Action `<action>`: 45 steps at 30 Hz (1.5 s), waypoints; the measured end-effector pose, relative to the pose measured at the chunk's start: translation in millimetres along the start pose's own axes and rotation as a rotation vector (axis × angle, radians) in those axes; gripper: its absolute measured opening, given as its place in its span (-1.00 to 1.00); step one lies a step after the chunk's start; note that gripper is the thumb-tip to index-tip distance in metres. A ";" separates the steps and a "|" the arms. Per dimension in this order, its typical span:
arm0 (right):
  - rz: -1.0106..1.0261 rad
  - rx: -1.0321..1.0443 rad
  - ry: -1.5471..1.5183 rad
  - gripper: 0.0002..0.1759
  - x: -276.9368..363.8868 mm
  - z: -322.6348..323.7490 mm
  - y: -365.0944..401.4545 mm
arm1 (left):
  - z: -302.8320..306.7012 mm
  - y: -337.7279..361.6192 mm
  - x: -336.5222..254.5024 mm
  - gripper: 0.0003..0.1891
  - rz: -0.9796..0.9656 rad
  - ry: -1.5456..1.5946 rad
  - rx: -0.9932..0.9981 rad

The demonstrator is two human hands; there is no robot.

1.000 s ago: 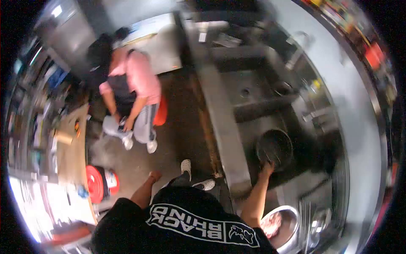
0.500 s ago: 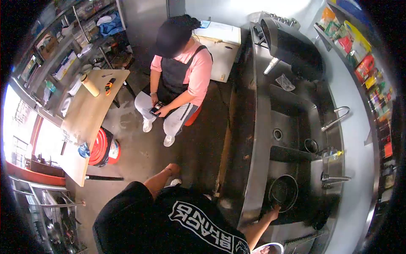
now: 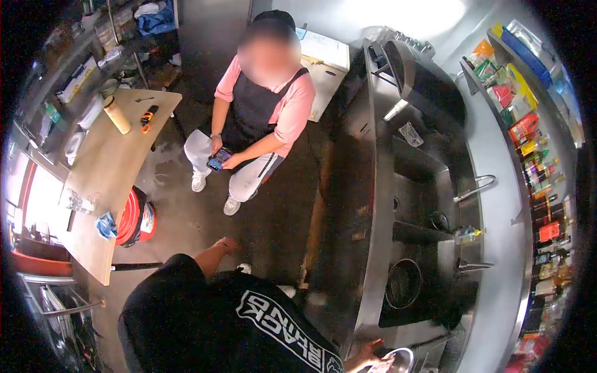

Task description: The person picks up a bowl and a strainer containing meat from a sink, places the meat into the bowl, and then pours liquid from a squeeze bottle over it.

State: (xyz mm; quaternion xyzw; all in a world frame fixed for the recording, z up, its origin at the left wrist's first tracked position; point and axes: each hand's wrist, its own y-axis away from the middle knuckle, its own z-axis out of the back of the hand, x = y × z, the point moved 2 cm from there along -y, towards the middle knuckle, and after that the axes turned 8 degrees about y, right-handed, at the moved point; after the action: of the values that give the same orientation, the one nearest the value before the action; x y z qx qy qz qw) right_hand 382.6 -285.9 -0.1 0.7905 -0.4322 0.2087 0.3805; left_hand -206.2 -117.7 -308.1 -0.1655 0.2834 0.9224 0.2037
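Since half a second ago, the right grip (image 3: 368, 354) has moved off the round pan and down to the bowl (image 3: 407, 354), where its fingers stand apart; whether they touch the rim I cannot tell. That bowl is shiny, with a smooth curved lip and soft-looking pinkish pieces (image 3: 382, 366) inside, partly cut off by the bottom of the view. Just ahead of it, the round pan (image 3: 403, 285), dark within and bright along its thin rim, sits in the nearer basin of the sink (image 3: 418, 234). Straight metal walls edge both basins, and a low divider runs between them. Around them stretches the steel tabletop (image 3: 376, 248), dull and scuffed, its long front edge left as a bare strip, while slim curved faucets (image 3: 477, 188) lean in from the wall side. The left grip (image 3: 227, 244) hangs out over the floor (image 3: 273, 217), too small for me to tell how its fingers are set. Damp-looking and dark, that floor gives open room between the sink and the pale, smooth wooden table (image 3: 118, 161). Further along, a seated person (image 3: 264, 112) in a dark apron holds a phone (image 3: 220, 159), knees narrowing the passage, near a rounded red bucket (image 3: 132, 216).
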 end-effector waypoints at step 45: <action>0.024 1.865 1.717 -0.77 -114.1 -47.1 157.1 | -112.5 195.8 -118.1 -0.69 0.717 0.320 0.046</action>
State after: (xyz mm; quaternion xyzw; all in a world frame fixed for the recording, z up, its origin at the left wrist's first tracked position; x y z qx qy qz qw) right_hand 188.7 -242.0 20.2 0.3644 0.2562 0.8801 -0.1641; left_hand -174.9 -365.5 -257.5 -0.1930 0.3722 0.8909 -0.1746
